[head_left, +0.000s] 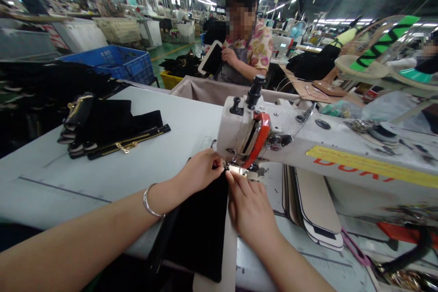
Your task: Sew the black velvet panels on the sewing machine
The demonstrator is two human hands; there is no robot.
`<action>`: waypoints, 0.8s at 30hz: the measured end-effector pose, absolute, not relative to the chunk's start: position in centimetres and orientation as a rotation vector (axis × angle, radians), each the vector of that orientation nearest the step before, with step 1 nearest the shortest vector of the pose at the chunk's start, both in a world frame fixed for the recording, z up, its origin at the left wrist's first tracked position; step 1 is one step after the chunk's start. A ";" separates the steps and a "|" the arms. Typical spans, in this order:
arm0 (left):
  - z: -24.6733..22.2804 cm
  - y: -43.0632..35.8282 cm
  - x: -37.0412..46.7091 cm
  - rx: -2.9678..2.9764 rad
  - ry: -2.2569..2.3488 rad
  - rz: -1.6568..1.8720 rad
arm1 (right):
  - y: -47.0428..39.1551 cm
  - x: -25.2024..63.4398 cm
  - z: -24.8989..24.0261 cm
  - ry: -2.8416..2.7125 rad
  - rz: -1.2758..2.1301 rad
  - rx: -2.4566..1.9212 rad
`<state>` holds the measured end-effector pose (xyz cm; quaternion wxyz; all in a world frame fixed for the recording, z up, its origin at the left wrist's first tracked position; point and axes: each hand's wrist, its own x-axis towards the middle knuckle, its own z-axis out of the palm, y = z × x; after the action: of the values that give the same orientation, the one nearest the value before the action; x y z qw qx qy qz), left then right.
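A sewing machine stands before me with its needle area lit. Under it lies a black fabric piece with a beige strip along its right side, hanging over the table's front edge. My left hand, a silver bangle on its wrist, pinches the far edge of the fabric close to the presser foot. My right hand lies with fingers stretched forward on the beige strip, its fingertips beside the needle area. The needle itself is hidden behind the machine head and my fingers.
Black zippered pieces are stacked on the table's left. Beige rounded panels lie beneath the machine arm, near pink-handled scissors. A blue crate stands beyond the table. Across from me a co-worker holds a panel.
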<state>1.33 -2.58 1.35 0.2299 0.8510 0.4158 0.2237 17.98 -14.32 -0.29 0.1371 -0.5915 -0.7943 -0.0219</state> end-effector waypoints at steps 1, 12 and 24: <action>1.3 -2.6 1.3 2.338 1.137 0.619 | -14.3 18.0 -0.3 -2.290 -0.063 -1.711; 1.3 -2.3 1.4 2.367 1.122 0.605 | -14.3 18.0 -0.3 -2.265 -0.062 -1.710; 1.8 -6.3 -0.5 2.804 0.841 0.401 | -14.2 18.3 -0.5 -2.247 -0.030 -1.651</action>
<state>-0.46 -6.29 1.81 0.0934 0.9448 0.2835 0.1350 18.34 -14.20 -0.50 0.1758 -0.5828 -0.7933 -0.0105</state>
